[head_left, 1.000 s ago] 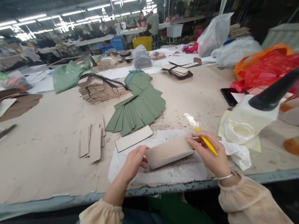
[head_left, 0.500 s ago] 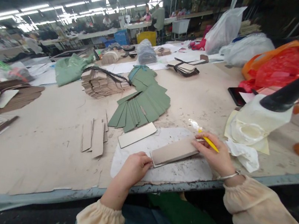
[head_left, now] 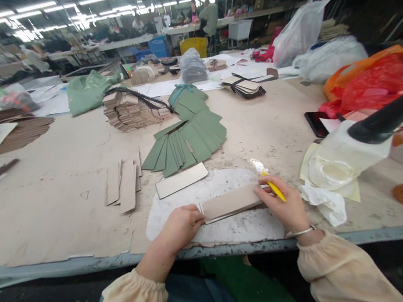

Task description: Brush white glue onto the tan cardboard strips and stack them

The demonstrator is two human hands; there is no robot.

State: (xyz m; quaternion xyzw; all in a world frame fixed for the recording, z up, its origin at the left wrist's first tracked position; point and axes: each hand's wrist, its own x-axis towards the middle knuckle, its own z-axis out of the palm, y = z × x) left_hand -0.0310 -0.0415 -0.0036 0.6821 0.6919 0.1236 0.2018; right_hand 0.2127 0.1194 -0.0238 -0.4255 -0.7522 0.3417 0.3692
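1. Left hand (head_left: 185,223): thumb and fingertips pinch the near-left corner of the beige strip (head_left: 231,203).
2. Right hand (head_left: 280,200): fingers are closed around the yellow-handled brush (head_left: 275,189); fingertips also rest at the strip's right end. Whether they pinch that end cannot be told.
3. Beige strip: located between both hands, above the white sheet (head_left: 234,236) at the table's near edge. A pale border shows beneath its left end and near side.
4. Brush: white-coated tip points away from the person.
5. Pale rectangular piece (head_left: 182,180): lies beyond the left hand, partly over the white sheet.
6. Fanned green panels (head_left: 195,142): lie just beyond the pale piece.
7. Loose beige strips (head_left: 130,186): lie left of the white sheet.
8. Crumpled white tissue (head_left: 324,203): lies beyond the right wrist.
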